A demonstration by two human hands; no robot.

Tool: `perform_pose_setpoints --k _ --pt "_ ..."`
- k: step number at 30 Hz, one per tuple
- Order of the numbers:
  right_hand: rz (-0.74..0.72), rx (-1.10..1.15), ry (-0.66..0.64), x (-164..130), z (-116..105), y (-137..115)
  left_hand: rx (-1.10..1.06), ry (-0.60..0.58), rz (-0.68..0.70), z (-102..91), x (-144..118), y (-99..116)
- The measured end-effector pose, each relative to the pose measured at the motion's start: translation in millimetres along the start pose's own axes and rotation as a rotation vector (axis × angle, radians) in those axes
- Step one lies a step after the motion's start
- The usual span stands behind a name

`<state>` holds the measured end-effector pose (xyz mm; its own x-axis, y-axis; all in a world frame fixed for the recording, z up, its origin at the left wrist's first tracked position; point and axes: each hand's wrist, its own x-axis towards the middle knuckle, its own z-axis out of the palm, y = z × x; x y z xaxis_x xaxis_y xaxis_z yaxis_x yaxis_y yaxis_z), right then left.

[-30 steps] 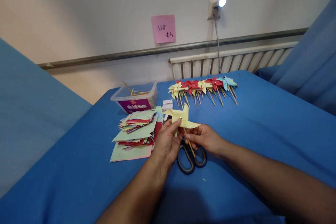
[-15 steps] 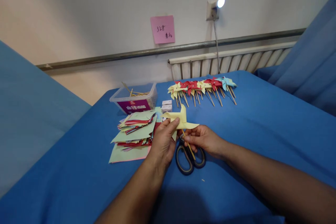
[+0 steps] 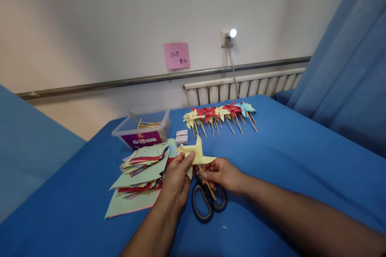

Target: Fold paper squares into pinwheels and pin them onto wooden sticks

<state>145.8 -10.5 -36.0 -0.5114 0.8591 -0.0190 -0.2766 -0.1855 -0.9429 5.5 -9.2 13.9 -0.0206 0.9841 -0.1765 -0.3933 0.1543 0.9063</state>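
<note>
My left hand (image 3: pixel 178 178) is closed on a pale yellow paper pinwheel (image 3: pixel 198 156), its thumb pressed near the middle. A thin wooden stick (image 3: pixel 210 189) slants down from the pinwheel toward me, and the fingers of my right hand (image 3: pixel 223 176) pinch it just below the paper. Beneath both hands lies a pair of scissors (image 3: pixel 193 205) with dark handles; hands and stick partly cover it. Left of my left hand is a pile of coloured paper pieces (image 3: pixel 141 172). How the stick joins the paper is hidden.
A clear plastic tub (image 3: pixel 141 130) of sticks stands at the back left, with small white boxes (image 3: pixel 181 139) beside it. Several finished pinwheels (image 3: pixel 218 115) lie in a row toward the wall. Blue cloth (image 3: pixel 286 160) covers the table; a curtain (image 3: pixel 340 64) hangs at the right.
The camera view has tilted up and turned slightly right, so everything sits lower and farther left in the picture. Both hands keep the same hold on the pinwheel and its stick.
</note>
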Motion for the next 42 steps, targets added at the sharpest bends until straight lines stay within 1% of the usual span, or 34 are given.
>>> perform_pose_setpoints --k 4,10,15,23,31,34,38,42 --pt "-0.008 0.013 0.039 1 1 -4 -0.014 -0.002 0.004 -0.3 1 1" --pt "0.037 -0.018 0.054 4 0 -4 -0.019 0.029 0.017 -2.7 3 2" --pt "0.056 -0.076 0.054 5 -3 -1 -0.037 0.093 0.03 -3.4 4 5" --pt "0.026 -0.104 0.058 5 -5 2 -0.05 0.095 0.014 -3.6 5 4" --pt "0.053 -0.13 0.036 4 -6 0 -0.078 0.15 0.052 -4.8 5 5" --pt "0.055 -0.138 0.043 5 -6 0 -0.102 0.164 0.038 -3.5 5 6" --pt "0.032 -0.133 0.041 6 -7 2 -0.111 0.175 0.027 -2.9 5 7" --pt "0.001 -0.169 0.07 7 -8 8 -0.097 0.172 0.065 -3.4 6 8"
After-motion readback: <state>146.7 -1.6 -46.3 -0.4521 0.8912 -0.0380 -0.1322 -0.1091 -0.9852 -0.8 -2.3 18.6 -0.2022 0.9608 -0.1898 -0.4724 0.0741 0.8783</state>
